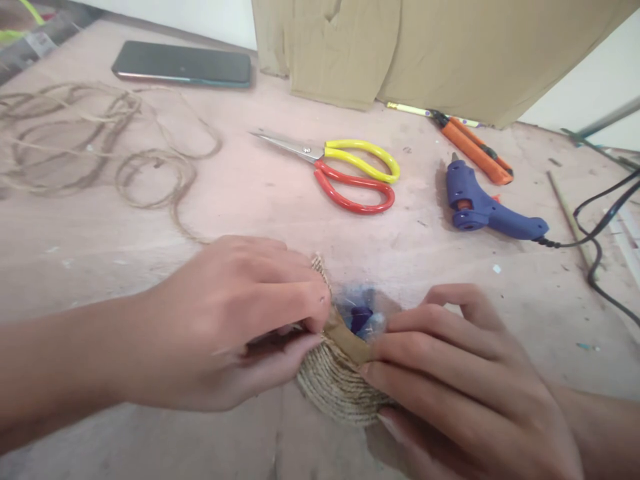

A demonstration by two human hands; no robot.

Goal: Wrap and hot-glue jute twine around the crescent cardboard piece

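Near the table's front edge lies a small round object wound with jute twine (336, 388), with a brown cardboard strip and a clear bluish plastic part (361, 313) at its top. My left hand (235, 323) is closed, its fingertips pinching the wound twine and cardboard at the object's left side. My right hand (450, 373) grips the object from the right, fingers pressed against the twine coils and the cardboard. Much of the object is hidden under both hands.
Loose jute twine (100, 143) lies coiled at the left. A dark phone (183, 65) lies at the back left. Scissors (345, 170) with yellow and red handles, a blue glue gun (483, 207) with black cord, orange cutters (475, 150) and cardboard sheets (425, 53) lie farther back.
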